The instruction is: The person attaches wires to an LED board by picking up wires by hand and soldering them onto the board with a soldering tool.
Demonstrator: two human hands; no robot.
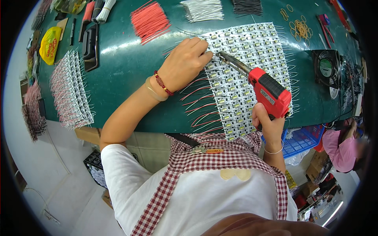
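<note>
A white panel of many small circuit boards (244, 98) lies on the green table in front of me, with red, white and black wires sticking out along its left edge. My right hand (267, 122) is wrapped round the handle of a red and black soldering gun (272, 92). Its metal tip points up and left, reaching the panel's upper left part close to my left fingertips. My left hand (187, 63) is closed in a pinch at the panel's upper left edge. Dark wire ends show beside it, but what the fingers hold is hidden.
Bundles of red wires (150, 21), white wires (203, 10) and black wires (247, 6) lie along the far side. Finished-looking wired panels (72, 92) are at left. Rubber bands (301, 29) and a black fan (326, 70) sit at right. A person in pink (339, 151) is beyond.
</note>
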